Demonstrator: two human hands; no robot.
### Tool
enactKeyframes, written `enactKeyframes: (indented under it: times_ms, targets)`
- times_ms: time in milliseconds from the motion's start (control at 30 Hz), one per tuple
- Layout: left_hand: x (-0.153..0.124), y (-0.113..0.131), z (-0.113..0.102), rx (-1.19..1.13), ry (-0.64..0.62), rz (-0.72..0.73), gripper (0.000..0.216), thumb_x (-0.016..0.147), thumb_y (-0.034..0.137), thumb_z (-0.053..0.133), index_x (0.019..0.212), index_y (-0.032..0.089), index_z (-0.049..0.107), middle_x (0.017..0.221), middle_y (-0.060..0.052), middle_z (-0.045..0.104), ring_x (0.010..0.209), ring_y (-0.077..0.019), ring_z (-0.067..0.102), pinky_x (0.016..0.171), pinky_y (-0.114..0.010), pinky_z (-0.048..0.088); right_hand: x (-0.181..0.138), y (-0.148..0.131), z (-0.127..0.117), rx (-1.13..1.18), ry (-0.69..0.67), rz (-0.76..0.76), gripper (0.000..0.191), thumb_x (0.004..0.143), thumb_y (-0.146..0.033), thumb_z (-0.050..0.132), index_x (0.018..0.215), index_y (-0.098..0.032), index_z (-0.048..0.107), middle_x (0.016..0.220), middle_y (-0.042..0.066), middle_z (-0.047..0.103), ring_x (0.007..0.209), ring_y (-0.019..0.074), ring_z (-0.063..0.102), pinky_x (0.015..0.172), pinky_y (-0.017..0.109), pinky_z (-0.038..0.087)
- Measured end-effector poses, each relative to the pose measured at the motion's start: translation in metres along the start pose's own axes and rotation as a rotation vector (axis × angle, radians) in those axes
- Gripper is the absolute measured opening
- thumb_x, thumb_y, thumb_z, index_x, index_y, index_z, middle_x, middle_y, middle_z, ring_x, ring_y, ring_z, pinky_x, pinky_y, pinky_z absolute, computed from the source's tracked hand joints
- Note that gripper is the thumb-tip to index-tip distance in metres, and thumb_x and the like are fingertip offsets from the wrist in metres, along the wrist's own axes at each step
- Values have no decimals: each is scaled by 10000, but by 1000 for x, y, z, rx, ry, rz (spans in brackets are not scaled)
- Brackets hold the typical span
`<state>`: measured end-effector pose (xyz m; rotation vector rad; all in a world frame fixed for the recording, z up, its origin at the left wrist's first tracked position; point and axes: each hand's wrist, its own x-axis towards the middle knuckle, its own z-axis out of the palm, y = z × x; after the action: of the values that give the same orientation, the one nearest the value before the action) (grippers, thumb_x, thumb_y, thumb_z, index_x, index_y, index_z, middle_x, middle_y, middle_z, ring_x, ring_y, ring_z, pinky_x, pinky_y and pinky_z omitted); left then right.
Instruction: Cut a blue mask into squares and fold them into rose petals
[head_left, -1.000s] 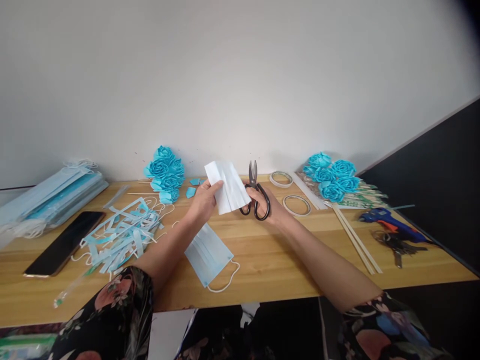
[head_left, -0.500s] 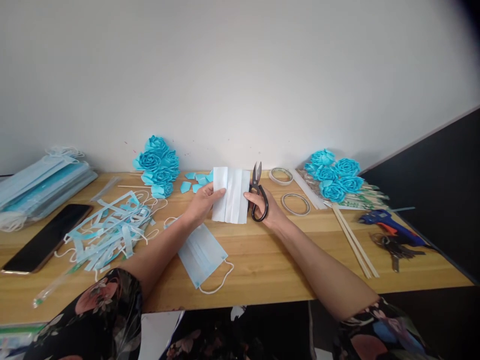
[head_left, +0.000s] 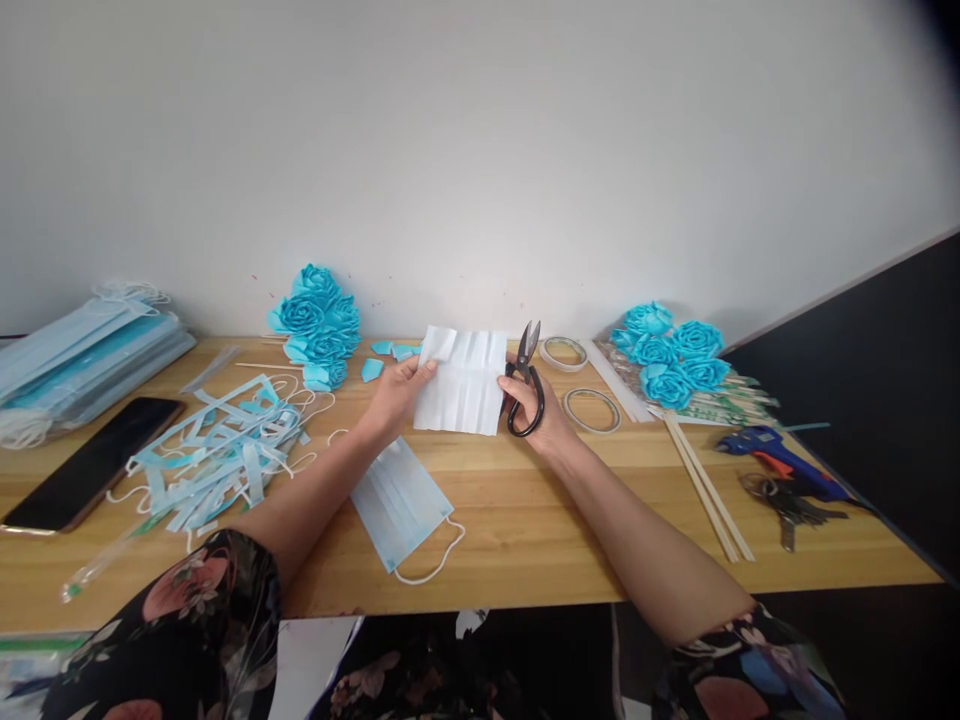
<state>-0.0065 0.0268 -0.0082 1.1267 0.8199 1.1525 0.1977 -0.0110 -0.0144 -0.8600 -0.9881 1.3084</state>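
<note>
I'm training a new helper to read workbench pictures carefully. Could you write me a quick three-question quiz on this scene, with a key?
1. Which hand holds the black-handled scissors beside the white pleated sheet?
2. True or false: in the picture, the phone lies to the left of the pile of mask scraps.
3. How many rings of tape can you see?

Key: 1. the right hand; 2. true; 3. two.

Wood tabletop carries, on L, mask stack, blk phone & pile of cut strips; mid, lt blue mask, flat; on R, tape rolls, thin sticks, glue gun, keys.
</note>
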Motion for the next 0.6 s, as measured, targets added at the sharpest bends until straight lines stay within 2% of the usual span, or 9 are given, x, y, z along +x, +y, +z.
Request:
enactKeyframes:
  times_ms: [100, 200, 267, 333, 433, 533, 600]
  targets:
    - [1, 0, -2, 8, 42, 6, 499, 680, 563, 797, 948, 149, 718, 793, -32, 727, 729, -194, 659, 661, -272, 492, 0, -1, 0, -44, -3, 5, 487, 725, -371, 752, 1176, -251, 615, 778, -31, 602, 653, 136, 552, 615, 279, 466]
    - [4, 2, -5, -18, 106, 72, 481, 688, 546, 788, 954, 155, 696, 842, -29, 732, 826, -210, 673, 705, -273, 504, 3, -14, -6, -299, 39, -35, 547, 773, -429, 692, 1276, -257, 563, 731, -42, 568, 599, 139, 527, 578, 285, 446]
    - [7, 4, -7, -72, 140, 118, 479, 689, 529, 783, 977, 161, 680, 886, -35, 738, 890, -222, 680, 738, -283, 515, 6, -27, -15, -689, 87, -122, 551, 772, -399, 699, 1288, -249, 577, 741, -22, 612, 651, 162, 570, 643, 298, 449]
    - [10, 6, -9, -129, 167, 134, 485, 683, 511, 784, 1000, 164, 663, 904, -44, 741, 916, -227, 687, 755, -296, 526, 7, -39, -24, -1143, 167, -179, 493, 782, -326, 679, 1266, -252, 615, 875, 34, 702, 793, 211, 637, 724, 317, 447]
    - [12, 5, -10, -174, 200, 115, 486, 673, 487, 789, 1011, 166, 649, 899, -49, 744, 922, -226, 694, 767, -307, 536, 7, -49, -33, -1623, 140, -6, 394, 845, -282, 581, 1228, -229, 658, 987, 116, 746, 909, 297, 679, 719, 342, 438]
    - [9, 4, -5, -161, 171, 85, 474, 679, 494, 785, 995, 167, 652, 898, -52, 743, 929, -238, 694, 774, -317, 541, 4, -51, -32, -1803, 104, 112, 378, 877, -326, 557, 1214, -202, 673, 1007, 162, 753, 925, 341, 693, 715, 365, 449]
    - [5, 3, -1, -131, 124, 74, 470, 699, 516, 773, 993, 167, 659, 900, -54, 741, 934, -244, 692, 776, -321, 543, 2, -50, -28, -1787, 166, 28, 389, 904, -368, 540, 1226, -192, 670, 1014, 168, 753, 939, 341, 695, 747, 382, 463]
